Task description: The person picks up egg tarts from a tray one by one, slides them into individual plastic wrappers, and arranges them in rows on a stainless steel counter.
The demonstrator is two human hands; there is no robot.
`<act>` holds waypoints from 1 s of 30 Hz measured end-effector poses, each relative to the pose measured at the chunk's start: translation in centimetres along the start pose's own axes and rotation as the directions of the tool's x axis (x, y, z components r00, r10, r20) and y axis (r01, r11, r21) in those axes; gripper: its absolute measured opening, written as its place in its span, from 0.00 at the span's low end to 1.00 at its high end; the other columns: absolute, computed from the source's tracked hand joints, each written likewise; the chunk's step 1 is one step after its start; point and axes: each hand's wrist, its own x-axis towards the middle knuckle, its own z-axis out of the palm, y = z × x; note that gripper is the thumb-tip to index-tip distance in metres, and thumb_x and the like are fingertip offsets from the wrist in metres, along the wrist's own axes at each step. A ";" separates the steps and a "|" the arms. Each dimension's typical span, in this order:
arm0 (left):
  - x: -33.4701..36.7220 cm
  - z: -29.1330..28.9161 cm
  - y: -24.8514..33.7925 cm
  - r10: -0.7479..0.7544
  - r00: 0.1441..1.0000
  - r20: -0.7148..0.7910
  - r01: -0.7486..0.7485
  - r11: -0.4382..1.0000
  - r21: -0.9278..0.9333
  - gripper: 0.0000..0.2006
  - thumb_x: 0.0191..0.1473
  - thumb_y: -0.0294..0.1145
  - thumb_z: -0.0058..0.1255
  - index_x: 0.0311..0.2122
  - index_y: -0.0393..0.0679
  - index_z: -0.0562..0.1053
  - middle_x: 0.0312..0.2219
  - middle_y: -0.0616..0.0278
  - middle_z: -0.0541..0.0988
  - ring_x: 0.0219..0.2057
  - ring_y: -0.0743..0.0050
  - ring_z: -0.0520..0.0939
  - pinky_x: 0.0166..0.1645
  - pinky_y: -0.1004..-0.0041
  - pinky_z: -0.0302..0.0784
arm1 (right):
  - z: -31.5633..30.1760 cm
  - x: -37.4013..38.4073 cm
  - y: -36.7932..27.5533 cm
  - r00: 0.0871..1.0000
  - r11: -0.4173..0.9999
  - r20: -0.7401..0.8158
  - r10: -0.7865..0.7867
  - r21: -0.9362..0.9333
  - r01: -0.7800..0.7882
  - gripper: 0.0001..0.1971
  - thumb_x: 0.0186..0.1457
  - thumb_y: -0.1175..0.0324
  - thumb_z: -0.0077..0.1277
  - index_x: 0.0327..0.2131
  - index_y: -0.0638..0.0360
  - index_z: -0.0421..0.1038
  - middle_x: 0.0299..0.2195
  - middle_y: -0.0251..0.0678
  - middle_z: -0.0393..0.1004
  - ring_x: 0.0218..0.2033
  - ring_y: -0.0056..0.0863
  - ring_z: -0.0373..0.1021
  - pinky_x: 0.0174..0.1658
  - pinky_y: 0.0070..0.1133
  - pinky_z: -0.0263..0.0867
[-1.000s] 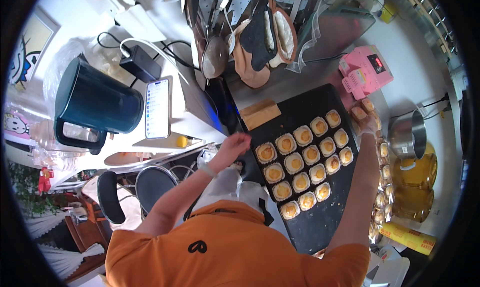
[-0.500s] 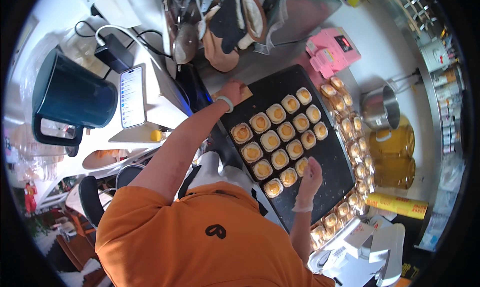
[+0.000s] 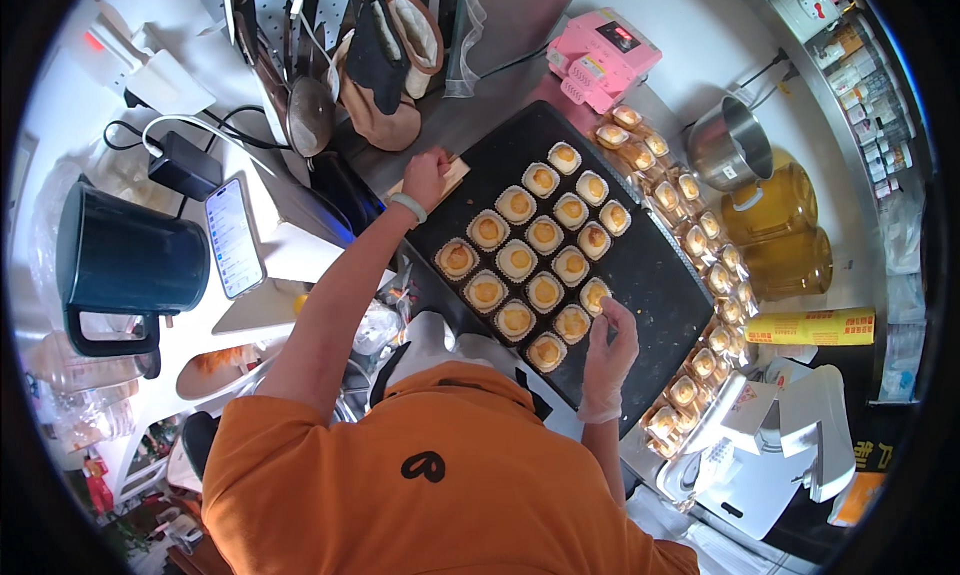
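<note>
Rows of small round yellow-topped tarts [image 3: 544,235] in white pleated paper cups sit on a black baking tray [image 3: 650,320] in front of me. My left hand [image 3: 427,180] is closed on a flat tan piece [image 3: 452,178] at the tray's left edge; its material is unclear. My right hand [image 3: 610,360], in a clear thin glove, is at the right end of the nearest row. Its thumb and fingers are closed at the rim of the end tart [image 3: 593,297], which still sits on the tray.
Wrapped tarts [image 3: 700,240] line the tray's right side. Beyond are a pink device [image 3: 605,60], a steel pot [image 3: 730,145], yellow oil jugs [image 3: 790,260] and a white machine [image 3: 790,430]. On the left stand a dark pitcher [image 3: 135,265] and a phone [image 3: 233,237]. Mitts [image 3: 385,85] hang behind.
My view has turned, so the tray and surroundings appear shifted. My right fingers have closed in on the same end tart. The left hand keeps its hold at the tray's edge.
</note>
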 end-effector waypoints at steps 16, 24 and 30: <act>-12.4 -10.1 14.3 0.263 0.941 0.215 -0.047 0.729 -0.683 0.05 0.45 0.14 0.48 0.29 0.35 0.70 0.25 0.62 0.71 0.28 0.77 0.73 0.34 0.78 0.68 | 7.2 4.3 -8.2 0.725 0.755 0.677 0.128 0.407 -0.514 0.17 0.55 0.67 0.49 0.46 0.68 0.65 0.38 0.31 0.69 0.38 0.16 0.64 0.43 0.14 0.60; -16.2 -10.8 14.0 0.221 0.962 0.160 -0.105 0.840 -0.532 0.06 0.40 0.16 0.49 0.26 0.37 0.68 0.24 0.58 0.70 0.27 0.60 0.72 0.30 0.70 0.66 | 7.1 3.0 -6.3 0.588 0.765 0.802 0.108 0.311 -0.564 0.18 0.49 0.74 0.49 0.45 0.69 0.66 0.29 0.33 0.73 0.28 0.17 0.67 0.34 0.15 0.63; -16.5 -9.9 14.9 0.290 0.946 0.144 -0.183 0.847 -0.500 0.06 0.42 0.16 0.48 0.26 0.39 0.67 0.24 0.57 0.68 0.30 0.58 0.70 0.34 0.69 0.65 | 7.8 2.4 -4.9 0.741 0.998 0.671 -0.014 0.049 -0.026 0.21 0.43 0.76 0.50 0.45 0.65 0.67 0.25 0.41 0.73 0.26 0.31 0.71 0.33 0.22 0.66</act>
